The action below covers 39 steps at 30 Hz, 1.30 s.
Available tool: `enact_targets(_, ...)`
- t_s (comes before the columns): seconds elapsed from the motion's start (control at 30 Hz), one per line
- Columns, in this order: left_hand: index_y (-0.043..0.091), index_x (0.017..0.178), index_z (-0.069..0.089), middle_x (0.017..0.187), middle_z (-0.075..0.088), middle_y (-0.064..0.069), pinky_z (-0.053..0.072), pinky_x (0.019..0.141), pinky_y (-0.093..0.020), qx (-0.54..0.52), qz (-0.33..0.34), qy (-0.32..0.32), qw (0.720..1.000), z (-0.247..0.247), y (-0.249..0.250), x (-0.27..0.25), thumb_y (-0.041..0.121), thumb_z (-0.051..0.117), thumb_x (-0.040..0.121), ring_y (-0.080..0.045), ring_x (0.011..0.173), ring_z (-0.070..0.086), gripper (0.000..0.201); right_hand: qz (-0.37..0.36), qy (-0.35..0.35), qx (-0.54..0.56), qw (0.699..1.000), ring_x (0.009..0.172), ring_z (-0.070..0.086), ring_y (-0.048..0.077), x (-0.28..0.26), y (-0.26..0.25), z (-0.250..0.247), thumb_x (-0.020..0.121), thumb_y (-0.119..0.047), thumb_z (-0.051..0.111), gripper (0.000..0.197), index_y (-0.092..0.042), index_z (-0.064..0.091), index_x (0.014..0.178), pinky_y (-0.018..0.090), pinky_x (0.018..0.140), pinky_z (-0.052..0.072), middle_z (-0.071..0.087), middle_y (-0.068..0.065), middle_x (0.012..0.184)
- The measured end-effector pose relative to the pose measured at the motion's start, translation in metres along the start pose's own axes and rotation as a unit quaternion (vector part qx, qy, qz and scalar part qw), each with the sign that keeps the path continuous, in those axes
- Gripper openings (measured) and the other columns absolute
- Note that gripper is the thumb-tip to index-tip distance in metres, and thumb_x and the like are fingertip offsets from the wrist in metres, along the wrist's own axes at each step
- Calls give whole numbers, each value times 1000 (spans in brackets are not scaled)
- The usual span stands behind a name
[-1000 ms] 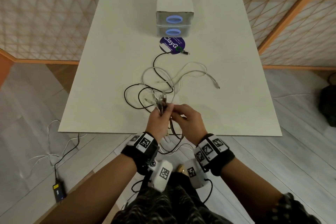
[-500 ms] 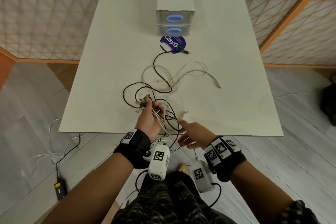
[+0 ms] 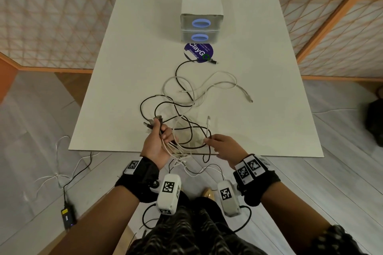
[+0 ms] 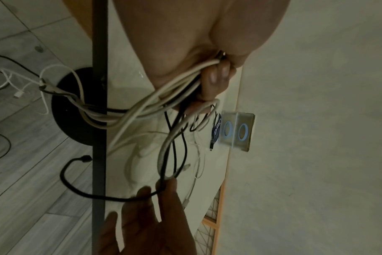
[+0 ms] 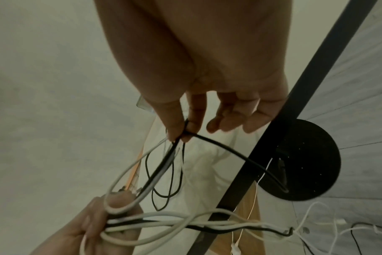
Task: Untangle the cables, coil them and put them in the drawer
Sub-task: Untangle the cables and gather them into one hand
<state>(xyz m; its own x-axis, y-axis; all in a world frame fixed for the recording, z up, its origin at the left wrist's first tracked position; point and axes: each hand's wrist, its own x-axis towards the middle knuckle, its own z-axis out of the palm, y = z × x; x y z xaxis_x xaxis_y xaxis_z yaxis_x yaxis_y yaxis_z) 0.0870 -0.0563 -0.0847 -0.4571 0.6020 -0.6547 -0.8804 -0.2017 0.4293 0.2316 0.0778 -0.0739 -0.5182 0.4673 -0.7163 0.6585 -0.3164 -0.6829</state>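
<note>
Head view: our left hand [image 3: 157,147] grips a bundle of white and black cables [image 3: 182,130] at the near edge of the white worktop [image 3: 128,64], USB plugs [image 3: 154,122] sticking out past the fingers. Our right hand [image 3: 222,148] pinches a black cable [image 5: 229,151] between thumb and forefinger, other fingers loose; only the right wrist view shows this pinch clearly. Loops trail across the worktop toward the two-drawer unit [image 3: 202,26], both drawers closed, round purple sticker [image 3: 198,52] in front. Left wrist view alone shows strands hanging below the edge near the round black table base [image 4: 76,110].
</note>
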Motion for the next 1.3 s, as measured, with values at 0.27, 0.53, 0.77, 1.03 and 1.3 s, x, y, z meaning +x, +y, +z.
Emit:
enact_targets(0.27,19,57,41,43,26,10,30,66,-28,114,8,-1,993,-6,-1,4,45,42,94,-5,36,22,44,-30,-31,197,979,53,51,15,-5,-15,7,90,-2,48,11,-10,55,87,26,57,47,57,9,71)
enact_targets(0.53,18,64,36,43,26,9,48,61,-23,156,-21,-20,987,12,-5,-11,42,34,98,-5,35,23,42,-47,-109,176,977,75,61,17,-10,-19,6,87,-7,58,7,-9,57,94,24,65,44,63,8,86)
enact_targets(0.77,19,63,38,41,27,8,48,63,-26,52,0,12,999,14,3,-5,46,35,98,-6,34,25,44,-109,13,43,993,110,51,21,-16,-8,2,85,-17,63,61,-17,33,138,33,88,40,48,7,127)
enact_targets(1.03,18,63,38,43,28,8,47,61,-24,145,28,-2,989,35,-9,-2,44,36,98,-6,36,26,43,-353,17,-263,898,69,52,10,-21,-15,14,83,-14,64,11,-6,72,83,13,64,36,64,2,78)
enact_targets(1.3,23,59,34,46,26,10,35,45,-23,295,60,18,953,20,-6,2,44,53,91,-8,40,24,42,-231,69,-19,970,47,54,11,-20,-41,-4,94,-9,37,17,-11,45,79,23,46,43,65,8,67)
